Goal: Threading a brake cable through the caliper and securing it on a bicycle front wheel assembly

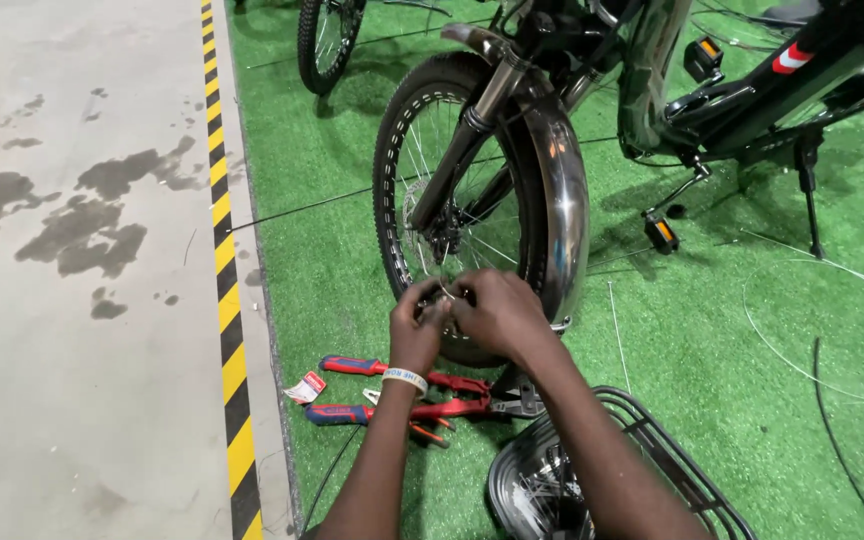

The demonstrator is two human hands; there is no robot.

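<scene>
Bicycle (652,90) work is seen partway through on green turf (752,350): the front wheel (422,180) is already seated in the fork (472,140) under its chrome mudguard (567,190), while fitting at the hub appears unfinished. Red-handled bolt cutters (402,390) are laid on the turf just below the wheel, untouched. Both hands, left (417,335) and right (502,315), are brought close together at the lower spokes, where a thin wire (449,292) is pinched between fingertips.
</scene>
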